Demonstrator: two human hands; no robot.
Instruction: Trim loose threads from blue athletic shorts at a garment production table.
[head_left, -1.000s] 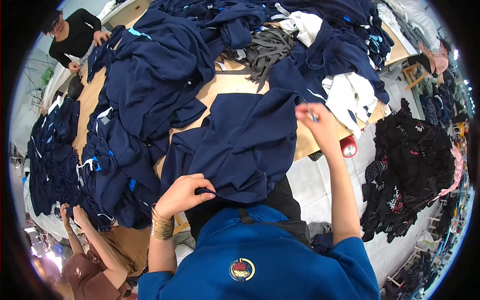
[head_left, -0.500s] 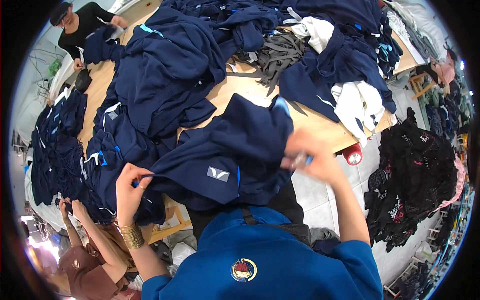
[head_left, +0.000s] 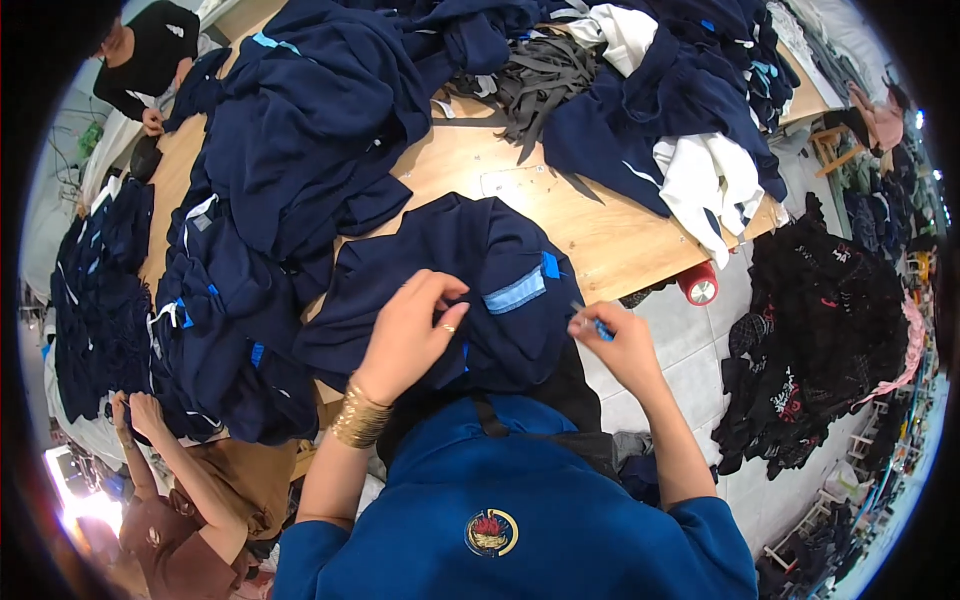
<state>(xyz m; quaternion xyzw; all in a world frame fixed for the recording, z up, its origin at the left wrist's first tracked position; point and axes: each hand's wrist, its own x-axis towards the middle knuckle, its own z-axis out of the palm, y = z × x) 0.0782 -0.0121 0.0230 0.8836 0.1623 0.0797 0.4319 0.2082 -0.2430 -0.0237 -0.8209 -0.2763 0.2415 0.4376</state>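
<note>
Our left fingers [head_left: 448, 300] are pinching a fold of the dark navy fabric garment [head_left: 450, 280], closed tight on the cloth beside its light blue rectangular patch [head_left: 515, 292]. Our right hand [head_left: 625, 340] is curling shut around a small blue tool [head_left: 598, 325], probably a thread snipper, just beside the garment's edge. The garment is lying on the near edge of the pale wooden desk [head_left: 600, 225]. We are judging this as trimming; next we are needing to bring the tool onto the pinched spot.
</note>
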